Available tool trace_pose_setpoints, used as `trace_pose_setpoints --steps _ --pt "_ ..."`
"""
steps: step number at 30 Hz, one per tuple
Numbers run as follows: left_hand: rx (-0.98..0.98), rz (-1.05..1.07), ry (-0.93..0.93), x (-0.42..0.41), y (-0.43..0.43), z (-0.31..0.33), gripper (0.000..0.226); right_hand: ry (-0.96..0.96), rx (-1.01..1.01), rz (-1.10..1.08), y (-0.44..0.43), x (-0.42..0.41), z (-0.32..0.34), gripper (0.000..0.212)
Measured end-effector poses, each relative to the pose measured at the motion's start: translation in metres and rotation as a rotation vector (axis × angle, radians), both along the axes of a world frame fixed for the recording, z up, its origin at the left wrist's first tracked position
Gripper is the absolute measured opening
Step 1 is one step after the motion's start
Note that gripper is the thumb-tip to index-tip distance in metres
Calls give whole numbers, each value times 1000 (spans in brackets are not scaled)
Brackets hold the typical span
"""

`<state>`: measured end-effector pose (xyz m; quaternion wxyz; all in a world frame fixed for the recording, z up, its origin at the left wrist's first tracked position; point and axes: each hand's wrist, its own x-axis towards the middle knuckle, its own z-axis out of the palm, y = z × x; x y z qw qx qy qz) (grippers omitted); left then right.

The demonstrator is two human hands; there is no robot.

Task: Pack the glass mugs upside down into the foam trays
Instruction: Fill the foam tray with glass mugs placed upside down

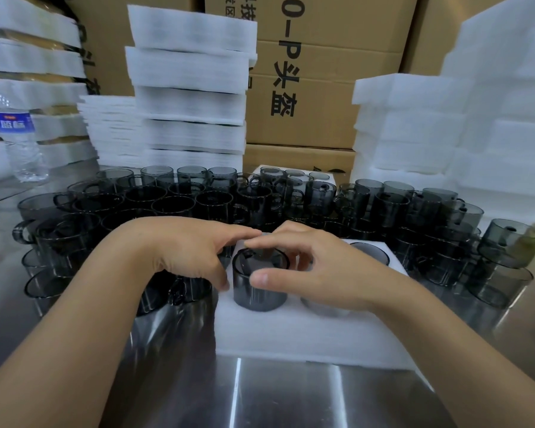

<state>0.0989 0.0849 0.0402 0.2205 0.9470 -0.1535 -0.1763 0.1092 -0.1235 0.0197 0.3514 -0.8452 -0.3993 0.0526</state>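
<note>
A white foam tray [291, 332] lies on the steel table in front of me. A smoky grey glass mug [257, 291] stands upside down in its front left hole. My left hand [186, 251] holds the mug's left side, thumb low on the wall and fingers reaching over the top. My right hand [303, 267] grips its right side, thumb on the front wall and fingers over the top. The fingertips of both hands meet above the mug. Another mug [371, 256] sits sunk in the tray's back right hole.
Several loose grey mugs [173, 205] crowd the table behind and on both sides of the tray. Stacks of foam trays [192, 97] and cardboard boxes [309, 88] stand at the back. A water bottle [16, 140] is at the far left. Bare steel table [291, 396] lies in front.
</note>
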Motion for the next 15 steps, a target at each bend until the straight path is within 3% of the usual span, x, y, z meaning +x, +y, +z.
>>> trace_pose_setpoints --steps 5,15 --pt "-11 -8 -2 -2 -3 1 88 -29 55 -57 6 -1 -2 48" --pt "-73 -15 -2 -4 -2 -2 77 35 -90 50 0 -3 7 54"
